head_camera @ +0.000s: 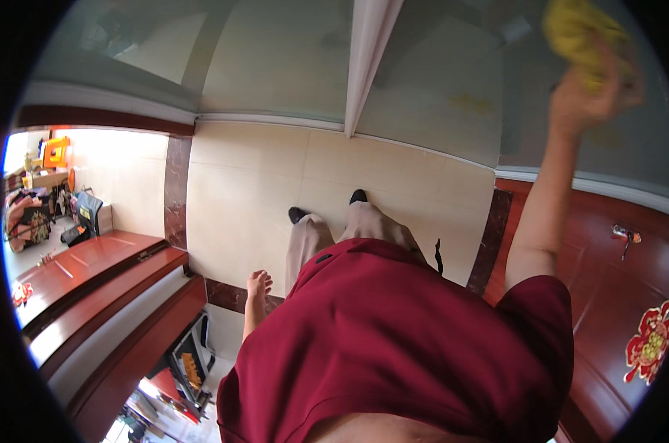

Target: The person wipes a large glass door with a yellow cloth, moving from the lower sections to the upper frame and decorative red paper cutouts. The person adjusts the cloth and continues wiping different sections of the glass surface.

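Observation:
At the upper right, my right hand (597,99) is raised with its fingers closed on a yellow cloth (581,33), in front of a glass panel (439,94). The hand and cloth are somewhat blurred; whether the cloth touches the glass I cannot tell. My left hand (259,283) hangs low beside my body with its fingers slightly curled and apart, holding nothing. A white frame post (365,61) divides the glass, which reflects the tiles.
A red wooden door (595,232) with a metal handle (627,233) stands at right. Beige floor tiles (245,183) lie underfoot, edged by dark marble strips. At left, an open red door (107,249) adjoins a room with an orange stool (56,152) and piled cloth items.

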Action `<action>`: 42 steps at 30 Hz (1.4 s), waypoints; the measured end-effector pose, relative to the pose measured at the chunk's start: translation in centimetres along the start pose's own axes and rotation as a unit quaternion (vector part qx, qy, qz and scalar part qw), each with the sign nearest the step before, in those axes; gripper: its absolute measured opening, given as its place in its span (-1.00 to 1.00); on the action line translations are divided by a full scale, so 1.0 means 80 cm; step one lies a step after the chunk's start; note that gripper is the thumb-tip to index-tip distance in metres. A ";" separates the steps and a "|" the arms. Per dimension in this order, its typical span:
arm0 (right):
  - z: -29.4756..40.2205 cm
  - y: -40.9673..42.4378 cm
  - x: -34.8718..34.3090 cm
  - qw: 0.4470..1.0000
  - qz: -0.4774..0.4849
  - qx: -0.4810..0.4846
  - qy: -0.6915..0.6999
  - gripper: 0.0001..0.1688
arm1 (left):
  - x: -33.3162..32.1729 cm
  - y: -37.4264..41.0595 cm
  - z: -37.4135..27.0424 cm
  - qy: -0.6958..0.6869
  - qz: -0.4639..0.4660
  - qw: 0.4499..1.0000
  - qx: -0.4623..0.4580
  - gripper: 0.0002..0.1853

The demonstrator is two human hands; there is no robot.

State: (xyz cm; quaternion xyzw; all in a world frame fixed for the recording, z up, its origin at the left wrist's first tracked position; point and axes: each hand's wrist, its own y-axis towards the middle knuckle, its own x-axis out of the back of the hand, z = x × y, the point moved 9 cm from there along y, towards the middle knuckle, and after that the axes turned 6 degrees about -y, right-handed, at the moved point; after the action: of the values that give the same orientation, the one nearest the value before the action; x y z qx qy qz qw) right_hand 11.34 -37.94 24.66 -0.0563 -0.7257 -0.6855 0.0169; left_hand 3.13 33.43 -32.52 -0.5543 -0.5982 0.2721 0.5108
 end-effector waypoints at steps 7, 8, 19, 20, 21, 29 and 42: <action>0.066 0.009 -0.052 0.999 0.016 0.040 -0.021 -0.37 | 0.012 0.014 0.047 -0.019 0.035 0.998 0.046 -0.70; 0.087 -0.014 -0.067 0.996 0.068 0.046 -0.039 -0.39 | 0.015 0.025 0.027 -0.004 0.046 0.999 0.023 -0.70; 0.069 -0.196 -0.063 0.940 0.319 0.006 -0.122 -0.54 | -0.012 0.068 -0.154 0.021 0.065 0.988 -0.138 -0.69; 0.046 -0.172 -0.044 0.946 0.299 -0.027 -0.126 -0.53 | -0.012 0.076 -0.147 0.019 0.065 0.990 -0.127 -0.70; 0.023 -0.150 -0.023 0.950 0.277 -0.062 -0.126 -0.51 | -0.009 0.084 -0.135 0.017 0.061 0.991 -0.114 -0.72; -0.225 -0.153 0.155 0.836 -0.213 -0.505 0.025 -0.36 | 0.007 0.128 -0.022 0.010 0.118 0.993 0.005 -0.69; -0.294 -0.131 0.233 0.944 0.006 -0.172 -0.283 -0.56 | -0.215 -0.019 -0.177 0.061 0.090 0.978 -0.177 -0.67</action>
State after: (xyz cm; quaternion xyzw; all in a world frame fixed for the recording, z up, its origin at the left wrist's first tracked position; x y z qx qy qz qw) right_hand -9.51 -60.84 17.59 -0.2541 -0.5717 -0.7553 -0.1950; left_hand 13.15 13.44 -31.79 -0.7030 -0.5519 0.1726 0.4140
